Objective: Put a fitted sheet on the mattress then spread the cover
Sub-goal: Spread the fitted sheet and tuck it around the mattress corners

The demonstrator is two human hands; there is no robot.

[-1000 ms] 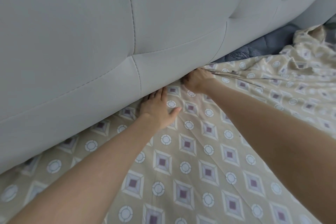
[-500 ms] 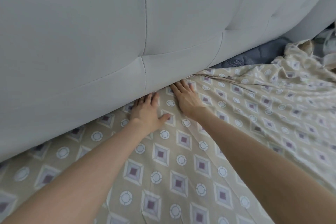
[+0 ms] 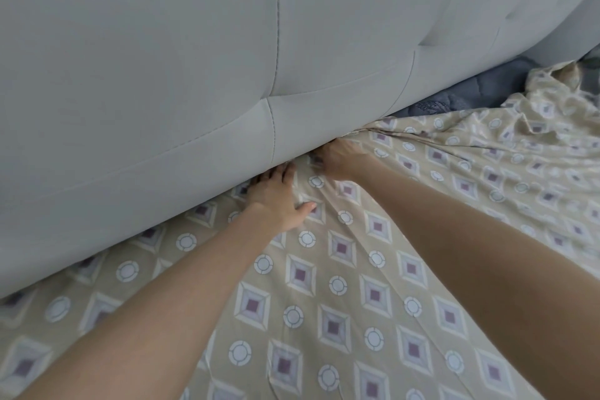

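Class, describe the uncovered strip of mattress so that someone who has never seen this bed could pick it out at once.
Start at the big grey padded headboard across the top. Follow its lower edge rightward to the mattress strip lying between it and the bunched beige fitted sheet. It alone is dark blue-grey and quilted; its neighbours are pale grey or printed with diamonds and circles.

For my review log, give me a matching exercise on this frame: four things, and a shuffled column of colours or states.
1 headboard
2 sheet
3 mattress
4 left hand

A dark blue, uncovered
B flat on the sheet, fingertips at the headboard's lower edge
C pale grey, padded
D beige, diamonds and circles

Pairs: 1-C, 2-D, 3-A, 4-B
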